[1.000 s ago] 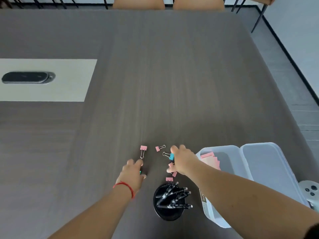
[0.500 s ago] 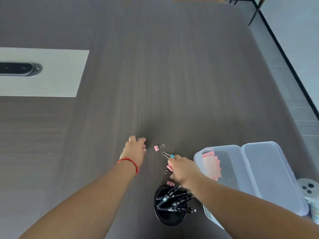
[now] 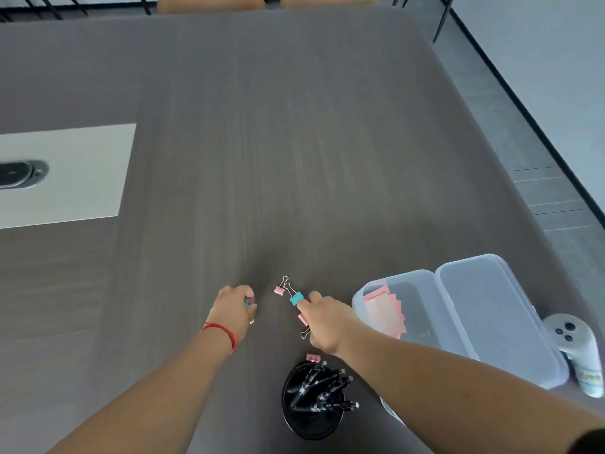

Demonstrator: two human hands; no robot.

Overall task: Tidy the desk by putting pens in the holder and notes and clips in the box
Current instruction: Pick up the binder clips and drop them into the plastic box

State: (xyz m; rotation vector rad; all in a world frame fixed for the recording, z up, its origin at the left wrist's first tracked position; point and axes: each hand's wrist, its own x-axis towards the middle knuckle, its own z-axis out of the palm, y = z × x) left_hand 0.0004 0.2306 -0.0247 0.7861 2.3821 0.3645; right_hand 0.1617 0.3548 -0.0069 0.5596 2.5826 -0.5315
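Note:
My left hand (image 3: 235,309) is closed around small binder clips, with a teal and a pink one (image 3: 249,302) showing between the fingers. My right hand (image 3: 326,322) pinches a teal binder clip (image 3: 296,298) at its fingertips and holds a pink clip (image 3: 303,322) under the palm. A loose pink clip (image 3: 279,290) lies on the desk between both hands. Another pink clip (image 3: 313,357) lies by the black pen holder (image 3: 312,424), which holds several black pens (image 3: 322,386). The clear box (image 3: 360,298) at right holds pink sticky notes (image 3: 384,309).
The box's open lid (image 3: 497,319) lies flat to its right. A white controller (image 3: 576,348) stands at the desk's right edge. A pale inset panel (image 3: 75,172) with a dark oval socket cover (image 3: 19,173) sits at far left. Chair backs (image 3: 209,3) line the far edge.
My left hand has closed over the pink clip that lay ahead of it and drawn back. My right hand shifted slightly with the teal clip still pinched. The camera view tilted.

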